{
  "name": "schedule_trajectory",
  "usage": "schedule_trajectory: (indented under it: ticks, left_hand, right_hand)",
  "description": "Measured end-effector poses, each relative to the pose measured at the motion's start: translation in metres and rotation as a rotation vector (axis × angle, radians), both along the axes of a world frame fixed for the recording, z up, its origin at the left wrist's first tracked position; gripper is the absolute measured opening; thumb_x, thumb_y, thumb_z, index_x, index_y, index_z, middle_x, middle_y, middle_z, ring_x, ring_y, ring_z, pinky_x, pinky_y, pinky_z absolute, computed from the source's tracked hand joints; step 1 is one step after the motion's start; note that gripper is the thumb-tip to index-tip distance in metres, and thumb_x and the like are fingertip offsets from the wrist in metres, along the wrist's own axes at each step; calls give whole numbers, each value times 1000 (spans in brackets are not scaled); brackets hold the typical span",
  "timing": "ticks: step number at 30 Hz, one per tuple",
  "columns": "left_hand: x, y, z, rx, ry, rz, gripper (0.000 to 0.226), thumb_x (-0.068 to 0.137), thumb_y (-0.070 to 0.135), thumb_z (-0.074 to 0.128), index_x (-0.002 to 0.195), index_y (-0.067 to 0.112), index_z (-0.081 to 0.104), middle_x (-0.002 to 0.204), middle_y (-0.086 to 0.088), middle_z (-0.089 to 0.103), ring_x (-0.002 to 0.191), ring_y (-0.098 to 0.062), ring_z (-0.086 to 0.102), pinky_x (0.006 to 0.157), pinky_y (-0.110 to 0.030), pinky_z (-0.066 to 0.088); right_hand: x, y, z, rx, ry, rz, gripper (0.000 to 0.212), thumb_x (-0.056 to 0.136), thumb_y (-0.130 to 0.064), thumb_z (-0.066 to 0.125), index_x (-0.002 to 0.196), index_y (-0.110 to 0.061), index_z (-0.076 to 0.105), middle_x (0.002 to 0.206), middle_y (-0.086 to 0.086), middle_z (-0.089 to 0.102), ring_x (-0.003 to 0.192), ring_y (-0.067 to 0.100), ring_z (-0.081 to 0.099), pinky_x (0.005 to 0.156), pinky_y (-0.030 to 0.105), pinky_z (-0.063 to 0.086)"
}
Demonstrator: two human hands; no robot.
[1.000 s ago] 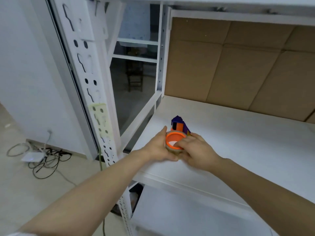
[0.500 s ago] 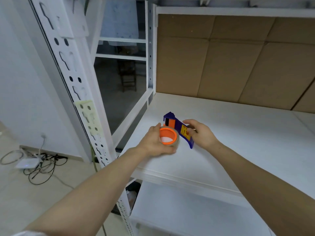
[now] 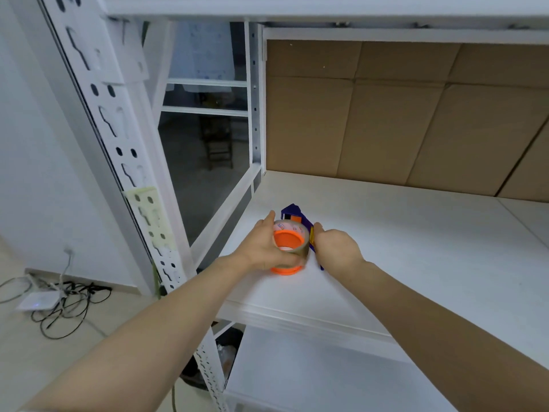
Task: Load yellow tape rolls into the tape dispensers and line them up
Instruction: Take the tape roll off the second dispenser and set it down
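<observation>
A tape roll (image 3: 289, 243) with an orange core and yellowish-clear tape sits at the near left of the white shelf (image 3: 416, 263). My left hand (image 3: 261, 248) wraps around the roll from the left. Just behind and right of the roll stands a purple tape dispenser (image 3: 297, 217) with an orange part and a yellow label. My right hand (image 3: 337, 249) grips the dispenser's body from the right; its lower end pokes out below my hand. Roll and dispenser touch each other.
Brown cardboard (image 3: 401, 114) lines the back of the shelf. A white perforated upright (image 3: 130, 162) stands to the left, and a lower shelf (image 3: 312, 379) lies beneath. Cables and a white box (image 3: 44, 298) lie on the floor at the far left.
My right hand shifted from the roll to the dispenser. The roll now stands more upright against the dispenser, and my view has tilted and moved closer.
</observation>
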State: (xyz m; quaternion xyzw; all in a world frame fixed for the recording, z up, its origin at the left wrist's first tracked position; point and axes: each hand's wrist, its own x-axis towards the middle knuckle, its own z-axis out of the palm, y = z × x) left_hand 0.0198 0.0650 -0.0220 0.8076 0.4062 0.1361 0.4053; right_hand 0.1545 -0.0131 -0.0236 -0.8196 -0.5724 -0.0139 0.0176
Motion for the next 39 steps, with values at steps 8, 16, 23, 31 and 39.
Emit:
schedule_trajectory:
  ticks: [8,16,23,31,39]
  left_hand:
    - [1,8,47,-88,-272,63,140,36,60,78,151,16,11,141,-7,46,127,-22,49,107,-35,41]
    - [36,1,75,-670,-445,-96,57,78,65,55,108,19,66,106,-11,72,97,-27,69,81,-41,58]
    - [93,-24,67,-484,-313,-173,49,74,68,58,89,23,66,91,-2,72,85,-18,69,75,-31,56]
    - [156,-102,74,-491,-390,-120,34,84,30,66,95,-1,60,83,-13,57,68,-21,60,56,-28,61]
    - [252,-235,77,-602,-306,-190,54,81,56,59,94,4,58,74,-12,63,61,-22,67,70,-34,61]
  right_hand:
    - [9,-5,21,88,519,-153,44,90,-38,37,127,-17,49,117,9,62,114,30,54,87,34,44]
    - [27,-24,74,557,1375,-55,41,73,-7,59,114,-14,54,106,9,64,96,23,62,87,37,53]
    - [61,-68,70,724,975,-449,19,86,4,44,83,-7,59,85,15,64,66,26,63,61,35,60]
    - [101,-166,65,765,400,-335,61,89,-51,44,139,-17,37,136,6,50,126,22,44,103,40,40]
    - [173,-305,66,457,-82,-172,29,88,-34,55,105,-13,65,101,6,68,107,27,55,73,37,48]
